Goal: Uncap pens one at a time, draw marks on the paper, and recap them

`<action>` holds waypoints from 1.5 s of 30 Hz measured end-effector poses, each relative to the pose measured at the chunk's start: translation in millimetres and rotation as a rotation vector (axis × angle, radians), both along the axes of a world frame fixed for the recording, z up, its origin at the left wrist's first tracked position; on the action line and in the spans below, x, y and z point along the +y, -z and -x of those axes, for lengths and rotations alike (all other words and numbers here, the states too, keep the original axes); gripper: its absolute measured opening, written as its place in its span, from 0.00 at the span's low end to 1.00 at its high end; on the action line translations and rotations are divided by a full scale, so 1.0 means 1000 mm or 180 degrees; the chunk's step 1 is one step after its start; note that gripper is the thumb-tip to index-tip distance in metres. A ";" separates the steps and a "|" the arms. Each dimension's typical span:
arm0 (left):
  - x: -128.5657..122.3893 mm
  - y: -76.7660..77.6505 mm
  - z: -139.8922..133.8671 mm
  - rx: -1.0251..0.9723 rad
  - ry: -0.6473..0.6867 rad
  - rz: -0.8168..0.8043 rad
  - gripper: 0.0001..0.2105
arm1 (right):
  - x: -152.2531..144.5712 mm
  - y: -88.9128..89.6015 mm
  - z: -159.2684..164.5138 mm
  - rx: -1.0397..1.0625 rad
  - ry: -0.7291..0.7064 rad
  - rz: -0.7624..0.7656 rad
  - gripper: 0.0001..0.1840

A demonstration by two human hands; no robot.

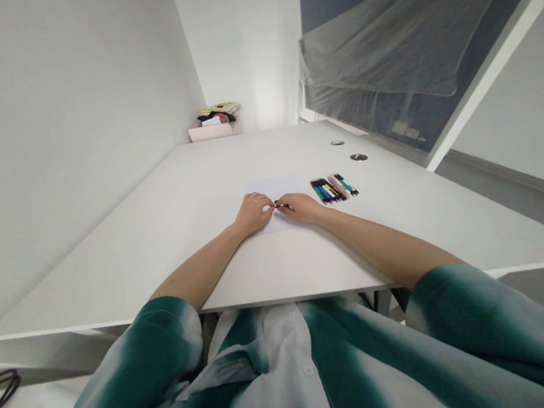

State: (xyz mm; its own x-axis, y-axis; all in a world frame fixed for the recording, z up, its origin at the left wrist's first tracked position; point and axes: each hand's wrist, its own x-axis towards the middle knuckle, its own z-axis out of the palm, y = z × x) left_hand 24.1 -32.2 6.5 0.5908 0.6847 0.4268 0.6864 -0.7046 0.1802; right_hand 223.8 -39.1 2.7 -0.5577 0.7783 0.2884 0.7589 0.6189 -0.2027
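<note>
My left hand rests over a sheet of white paper, its fingertips pinched at one end of a slim pen. Opposite it, my right hand closes its thumb and fingers on the other end. Only a short dark and light piece of the pen shows between the hands; the fingers hide the rest. The paper lies flat under both hands on the white table. To the right of my right hand, several coloured pens lie side by side in a slanted row.
Two round metal-rimmed grommets are set in the table toward the right edge. At the far end stands a pale pink box with cloth and other items piled on it. A wall runs along the left, and a plastic-draped dark panel along the right.
</note>
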 end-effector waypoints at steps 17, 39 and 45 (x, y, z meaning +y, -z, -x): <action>0.012 -0.003 0.026 0.0545 -0.0776 0.0184 0.11 | 0.005 0.000 -0.010 0.0081 0.0186 -0.0059 0.13; 0.000 -0.002 0.006 -0.0611 -0.0184 0.0836 0.09 | 0.006 0.003 -0.005 0.0161 0.0015 -0.0024 0.12; -0.001 0.000 0.004 -0.0623 -0.0221 0.0759 0.09 | 0.005 0.002 -0.003 0.0306 0.0013 0.0053 0.12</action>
